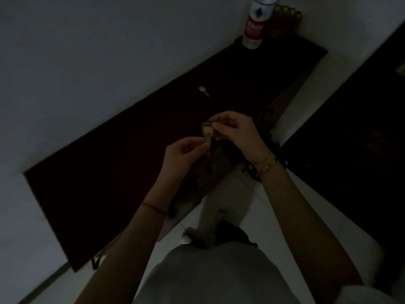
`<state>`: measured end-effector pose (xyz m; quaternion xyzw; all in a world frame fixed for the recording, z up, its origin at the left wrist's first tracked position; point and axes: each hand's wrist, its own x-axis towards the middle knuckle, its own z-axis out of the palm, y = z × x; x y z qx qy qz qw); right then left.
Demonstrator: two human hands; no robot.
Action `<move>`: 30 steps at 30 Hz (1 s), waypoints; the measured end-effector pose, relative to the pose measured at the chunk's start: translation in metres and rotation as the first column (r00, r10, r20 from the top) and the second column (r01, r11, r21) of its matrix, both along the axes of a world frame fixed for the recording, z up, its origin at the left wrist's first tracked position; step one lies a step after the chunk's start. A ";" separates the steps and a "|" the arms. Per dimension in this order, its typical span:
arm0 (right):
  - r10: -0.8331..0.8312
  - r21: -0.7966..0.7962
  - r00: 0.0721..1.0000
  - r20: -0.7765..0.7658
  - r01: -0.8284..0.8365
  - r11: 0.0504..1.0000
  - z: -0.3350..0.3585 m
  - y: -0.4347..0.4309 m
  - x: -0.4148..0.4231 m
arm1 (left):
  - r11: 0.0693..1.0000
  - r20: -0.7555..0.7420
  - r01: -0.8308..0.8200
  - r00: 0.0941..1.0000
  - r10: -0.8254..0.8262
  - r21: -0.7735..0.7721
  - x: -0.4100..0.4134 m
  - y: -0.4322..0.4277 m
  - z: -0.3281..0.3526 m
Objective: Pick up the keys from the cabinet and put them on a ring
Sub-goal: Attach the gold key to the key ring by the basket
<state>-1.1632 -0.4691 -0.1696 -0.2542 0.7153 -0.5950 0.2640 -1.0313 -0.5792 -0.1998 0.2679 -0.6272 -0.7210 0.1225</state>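
Observation:
The scene is dim. A brass-coloured key (207,133) hangs blade-down above the dark cabinet top (114,172). My right hand (237,132) pinches its head from the right, where a thin ring seems to sit, too dark to make out. My left hand (182,154) pinches the key's blade from the left. A silver key (203,91) lies alone on the cabinet top, farther back.
A white spray can with a red label (256,23) stands at the cabinet's far end beside a dark brown object (285,20). A dark door (361,139) is on the right. Pale floor tiles (247,207) lie below, between cabinet and door.

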 end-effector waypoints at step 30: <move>-0.134 -0.085 0.991 0.003 0.133 0.987 0.009 0.187 -0.280 | 0.991 -0.053 0.132 0.990 -0.131 0.011 -0.288 0.174 0.024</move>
